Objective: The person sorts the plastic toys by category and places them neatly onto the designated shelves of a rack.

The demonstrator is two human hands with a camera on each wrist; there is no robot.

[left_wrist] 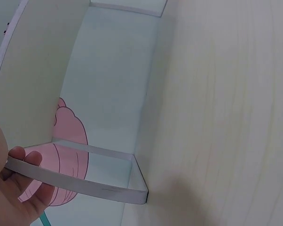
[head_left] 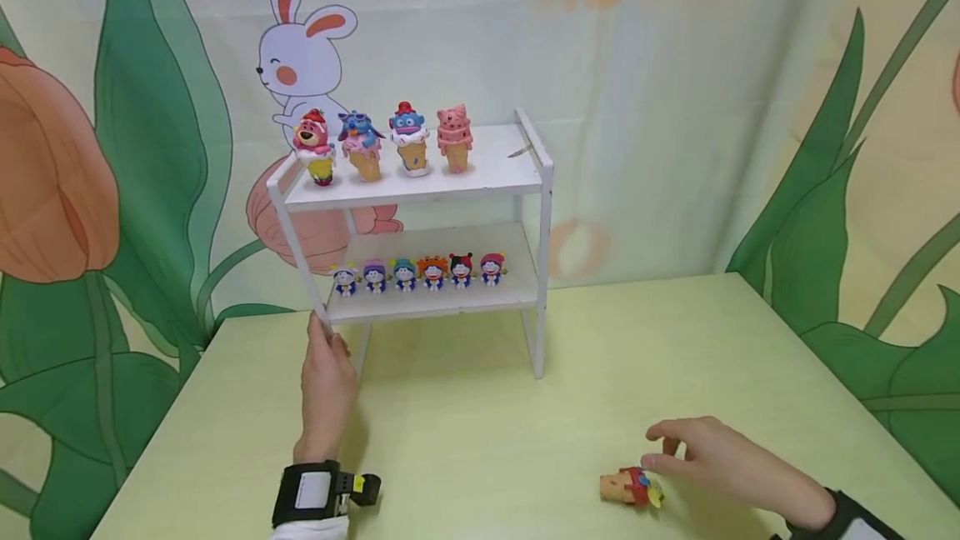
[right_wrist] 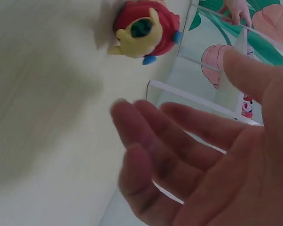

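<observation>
My left hand (head_left: 327, 377) grips the front left leg of a white two-tier shelf (head_left: 420, 197); in the left wrist view its fingers (left_wrist: 34, 158) curl round the white leg (left_wrist: 92, 187). At the lower right of the head view, a toy ice cream cone figure (head_left: 619, 487) with a red and yellow top lies on its side on the table. Just above its top end is my right hand (head_left: 712, 457), fingers loosely bent and holding nothing. The right wrist view shows the toy's red and yellow top (right_wrist: 144, 29) beyond the spread fingers.
Several cone figures, including a pink one (head_left: 455, 140), stand on the upper tier beside a thin silvery item (head_left: 519, 152). A row of small blue-and-white figures (head_left: 433, 275) lines the lower tier. The pale green table (head_left: 480, 448) meets a printed cloth backdrop (head_left: 645, 107).
</observation>
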